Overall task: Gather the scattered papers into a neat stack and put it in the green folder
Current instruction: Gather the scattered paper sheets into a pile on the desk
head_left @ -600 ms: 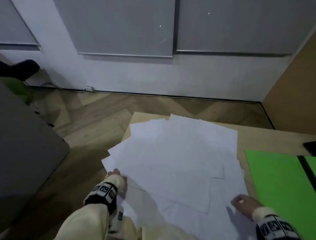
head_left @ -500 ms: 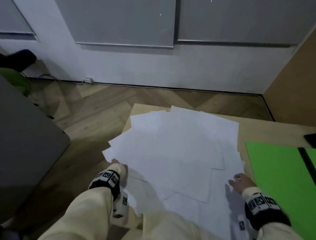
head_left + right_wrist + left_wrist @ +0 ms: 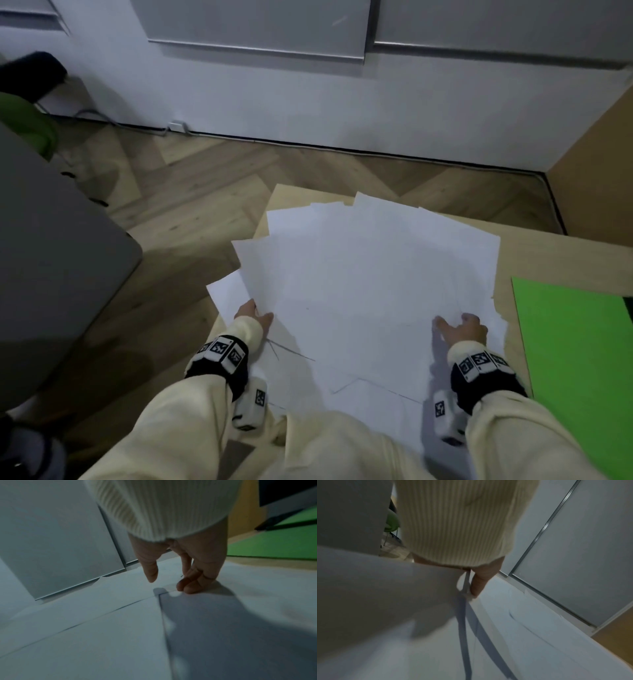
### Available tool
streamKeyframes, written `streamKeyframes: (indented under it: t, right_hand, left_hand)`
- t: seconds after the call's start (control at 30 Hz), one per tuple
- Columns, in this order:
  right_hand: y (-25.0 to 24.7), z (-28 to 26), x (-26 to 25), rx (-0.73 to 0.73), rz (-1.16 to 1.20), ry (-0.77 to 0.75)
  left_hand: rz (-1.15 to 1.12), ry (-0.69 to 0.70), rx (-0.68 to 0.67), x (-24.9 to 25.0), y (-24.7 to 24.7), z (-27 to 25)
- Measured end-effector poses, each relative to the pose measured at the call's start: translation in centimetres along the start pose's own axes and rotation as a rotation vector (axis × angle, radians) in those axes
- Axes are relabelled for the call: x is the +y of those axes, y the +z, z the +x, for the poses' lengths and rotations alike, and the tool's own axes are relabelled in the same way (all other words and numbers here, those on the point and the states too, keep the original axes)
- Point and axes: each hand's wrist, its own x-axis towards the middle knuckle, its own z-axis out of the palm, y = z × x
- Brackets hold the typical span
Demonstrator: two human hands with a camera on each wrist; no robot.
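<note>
Several white papers (image 3: 370,281) lie fanned and overlapping across a light wooden table (image 3: 548,253). My left hand (image 3: 255,313) is at the spread's left edge. In the left wrist view its thumb (image 3: 477,586) lies on top of the papers (image 3: 522,635), and a raised sheet (image 3: 385,588) hides the fingers beneath, so it pinches the edge. My right hand (image 3: 459,323) rests on the right side of the spread. Its bent fingertips (image 3: 187,588) press a sheet (image 3: 102,628) and the thumb hangs free. The green folder (image 3: 575,359) lies flat to the right, apart from both hands.
A grey piece of furniture (image 3: 51,257) stands close on the left over the wood floor (image 3: 205,178). A wooden cabinet side (image 3: 599,164) rises at the back right. A dark object (image 3: 629,308) lies at the folder's far right edge. Papers overhang the table's left edge.
Both hands have moved forward along the spread's sides. The left-hand sheets have been drawn inward and one is lifted. The right hand now sits higher on the right side.
</note>
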Motion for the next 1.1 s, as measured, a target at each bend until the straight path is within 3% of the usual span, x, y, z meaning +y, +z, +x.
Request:
streamKeyframes:
  t: [0.1,0.23,0.37,0.47,0.7,0.97,1.1]
  right_hand:
    - [1.1,-0.2,-0.5,0.027,0.097,0.040]
    - [1.0,0.8,-1.1,0.039,-0.170,-0.016]
    - [0.3,2.5,-2.4,0.055,-0.262,-0.211]
    - [0.2,3.8,-4.2,-0.056,-0.261,-0.352]
    - [0.8,4.3,-8.5,-0.221,-0.644,-0.533]
    - [2.3,4.4,-9.4,-0.334,-0.456,-0.548]
    - [2.9,5.1,-10.9,-0.292,-0.688,-0.491]
  left_hand:
    - [-0.023,0.029,0.003,0.0,0.5,0.3]
    - [-0.038,0.010,0.015,-0.2,1.2,0.8]
    - [-0.004,0.000,-0.009,-0.2,1.0,1.3]
    - [0.051,-0.010,-0.028,-0.1,0.9,1.4]
    - [0.113,-0.045,-0.042,0.0,0.7,1.2]
    - [0.157,-0.035,-0.115,0.0,0.2,1.2]
    - [0.033,-0.037,-0.146,-0.1,0.1,1.3]
